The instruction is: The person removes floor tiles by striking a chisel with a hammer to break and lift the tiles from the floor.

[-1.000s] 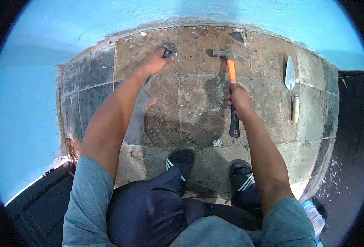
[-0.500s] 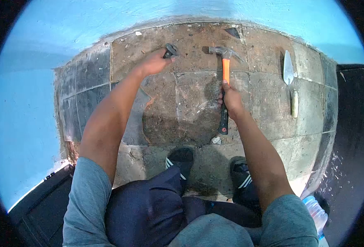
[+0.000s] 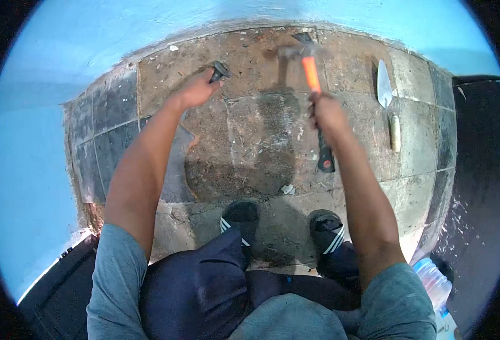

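In the head view, my left hand (image 3: 198,90) is closed around the black grip of a chisel (image 3: 220,69). Its broad round guard shows above my fingers, while the rest of the tool is hidden. My right hand (image 3: 328,118) wraps round the handle of a claw hammer (image 3: 311,73), orange near the head and black toward the butt. The hammer head is blurred by motion and held up to the right of the chisel, apart from it. Beneath both hands lies a worn, dirt-covered tile floor (image 3: 261,127).
A pointed trowel (image 3: 384,85) lies on the tiles at right. A dark tile piece (image 3: 302,37) rests near the blue wall (image 3: 216,14); a pale fragment (image 3: 288,189) lies before my feet. A broken-edged dark tile (image 3: 173,164) is at left. Plastic bottles (image 3: 433,280) stand lower right.
My right hand has moved the hammer up and slightly right, and its head is now blurred. My left hand still holds the chisel. The whole view has shifted a little.
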`<move>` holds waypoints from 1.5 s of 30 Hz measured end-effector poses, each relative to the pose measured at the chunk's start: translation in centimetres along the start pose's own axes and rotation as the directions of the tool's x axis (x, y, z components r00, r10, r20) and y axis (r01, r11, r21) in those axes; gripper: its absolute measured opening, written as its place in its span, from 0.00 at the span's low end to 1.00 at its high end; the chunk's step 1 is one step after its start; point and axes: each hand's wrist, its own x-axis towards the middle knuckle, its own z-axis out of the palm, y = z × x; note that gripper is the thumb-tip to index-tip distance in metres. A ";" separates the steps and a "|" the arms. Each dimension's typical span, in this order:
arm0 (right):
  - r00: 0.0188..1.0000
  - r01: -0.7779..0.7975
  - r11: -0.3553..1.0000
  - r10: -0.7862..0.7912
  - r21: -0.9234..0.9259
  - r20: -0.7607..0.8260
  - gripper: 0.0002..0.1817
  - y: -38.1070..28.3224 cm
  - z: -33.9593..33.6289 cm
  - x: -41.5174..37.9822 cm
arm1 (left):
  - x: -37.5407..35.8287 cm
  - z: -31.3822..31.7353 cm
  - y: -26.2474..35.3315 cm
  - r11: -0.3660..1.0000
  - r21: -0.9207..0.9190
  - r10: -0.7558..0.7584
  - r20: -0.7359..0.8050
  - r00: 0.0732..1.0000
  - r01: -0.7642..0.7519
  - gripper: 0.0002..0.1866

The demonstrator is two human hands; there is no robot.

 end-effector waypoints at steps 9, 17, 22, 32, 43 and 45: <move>0.795 0.512 0.832 -0.364 0.214 -0.485 0.14 -9.6 -1.9 -2.4 | 0.8 0.9 -2.3 1.000 0.006 0.025 -0.001 1.000 -0.025 0.31; 0.889 0.365 0.763 -0.116 -0.533 0.443 0.25 0.9 5.2 -6.5 | -0.9 -1.3 -0.1 0.995 0.038 -0.088 -0.081 0.993 0.091 0.26; 0.949 0.181 0.858 -0.025 -0.480 0.313 0.27 2.1 5.0 -5.9 | -0.9 -1.6 -0.2 0.985 -0.089 -0.150 -0.043 0.988 0.146 0.27; 0.996 0.077 0.978 -0.065 -0.192 0.067 0.25 -4.4 1.6 -2.1 | -1.2 -1.9 1.9 0.937 -0.270 -0.221 0.028 0.975 0.220 0.29; 0.974 0.224 0.964 -0.216 -0.142 0.068 0.22 -6.1 3.6 -3.6 | -2.9 -1.8 3.2 0.959 -0.218 -0.173 0.061 0.983 0.183 0.25; 0.960 0.279 0.933 -0.273 -0.226 0.059 0.23 -5.5 5.0 -3.6 | -3.0 -1.8 3.4 0.965 -0.213 -0.143 0.056 0.988 0.152 0.23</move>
